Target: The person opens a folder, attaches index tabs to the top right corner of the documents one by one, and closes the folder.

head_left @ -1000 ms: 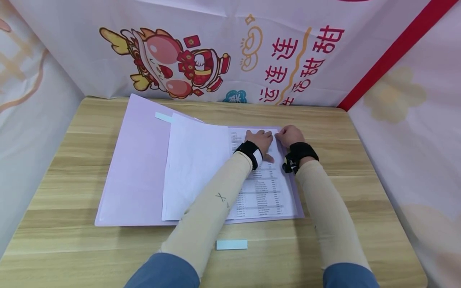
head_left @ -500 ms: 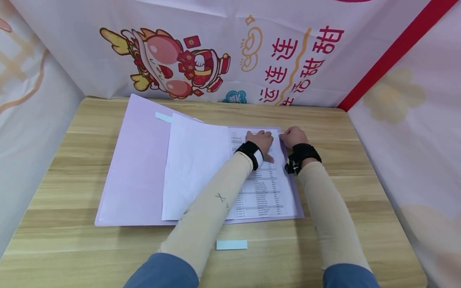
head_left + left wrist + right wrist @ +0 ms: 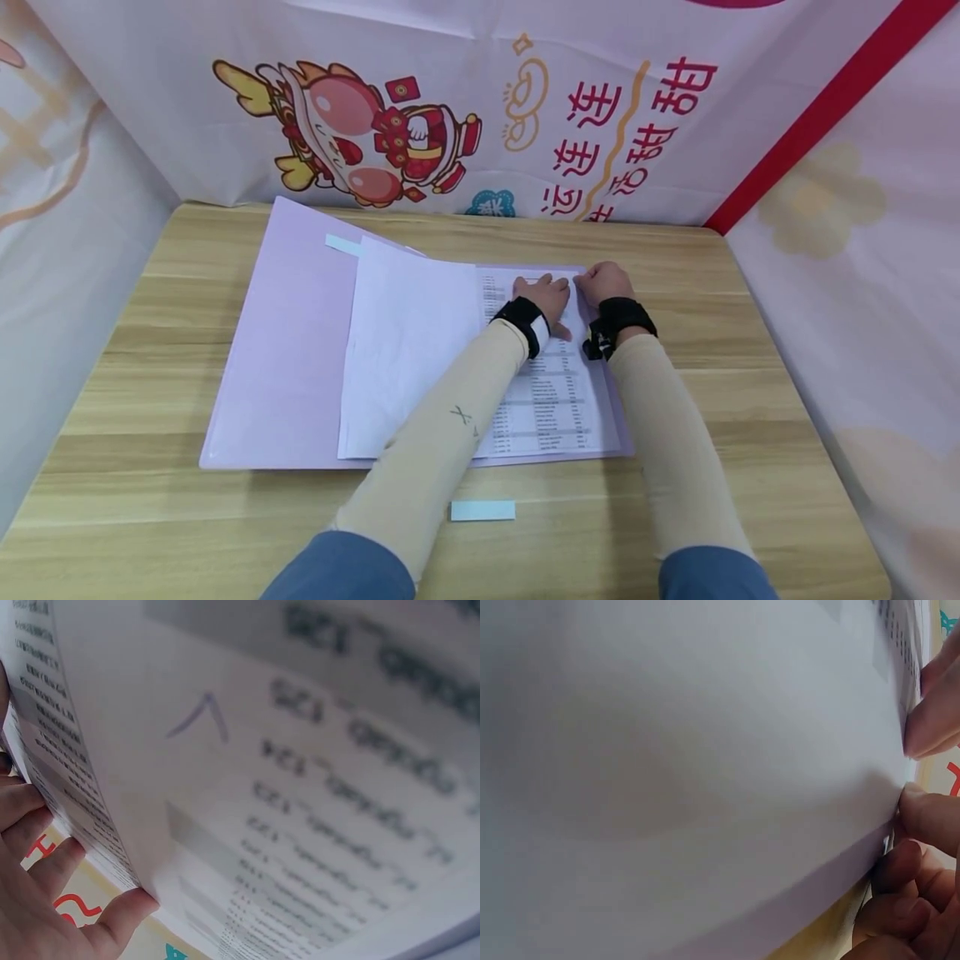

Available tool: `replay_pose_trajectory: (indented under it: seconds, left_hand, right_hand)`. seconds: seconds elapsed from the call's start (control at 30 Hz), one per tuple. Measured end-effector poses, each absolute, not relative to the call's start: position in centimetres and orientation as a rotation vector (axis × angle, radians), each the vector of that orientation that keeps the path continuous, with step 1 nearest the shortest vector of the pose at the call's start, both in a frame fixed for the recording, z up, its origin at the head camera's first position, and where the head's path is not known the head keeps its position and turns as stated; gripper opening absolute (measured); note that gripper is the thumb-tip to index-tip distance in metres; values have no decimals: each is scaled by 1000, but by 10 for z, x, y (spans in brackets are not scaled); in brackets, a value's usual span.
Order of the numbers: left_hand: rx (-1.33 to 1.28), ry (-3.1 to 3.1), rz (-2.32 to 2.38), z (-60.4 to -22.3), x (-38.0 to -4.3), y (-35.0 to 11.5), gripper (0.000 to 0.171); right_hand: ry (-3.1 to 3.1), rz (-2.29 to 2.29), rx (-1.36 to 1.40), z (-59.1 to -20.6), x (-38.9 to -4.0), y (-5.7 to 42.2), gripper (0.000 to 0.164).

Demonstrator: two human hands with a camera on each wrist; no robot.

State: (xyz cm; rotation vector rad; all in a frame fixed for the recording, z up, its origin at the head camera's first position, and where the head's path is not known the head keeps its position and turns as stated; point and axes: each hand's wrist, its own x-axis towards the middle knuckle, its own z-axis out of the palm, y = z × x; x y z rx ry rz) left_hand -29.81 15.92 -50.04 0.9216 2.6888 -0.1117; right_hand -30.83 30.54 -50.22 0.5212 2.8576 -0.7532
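Note:
A purple folder (image 3: 300, 350) lies spread out on the table, with a blank white page (image 3: 405, 333) turned to the left and a printed sheet (image 3: 551, 400) on the right. My left hand (image 3: 545, 300) rests on the upper part of that printed sheet, fingers spread; the left wrist view shows its fingertips (image 3: 139, 900) on the paper. Beside it, at the top right corner, my right hand (image 3: 604, 284) pinches the edge of the printed sheet. In the right wrist view the thumb (image 3: 926, 814) lies on the white surface while the other fingers curl by the folder's edge.
A light blue strip (image 3: 483, 510) lies on the wooden table (image 3: 750, 467) in front of the folder. Another pale strip (image 3: 342, 244) sticks out beside the turned page. A printed cloth (image 3: 442, 50) hangs behind the table, with white cloth at both sides.
My right hand shifts slightly right along the sheet's top corner, then back left to about where it was. The left hand stays in place on the page.

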Motion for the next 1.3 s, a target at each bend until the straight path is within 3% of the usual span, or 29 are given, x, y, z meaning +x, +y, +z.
replay_pose_trajectory:
  seconds: [1.3]
  left_hand:
    - [943, 2711, -96, -500, -295, 159, 92]
  right_hand:
    - [2772, -746, 558, -495, -304, 313, 29]
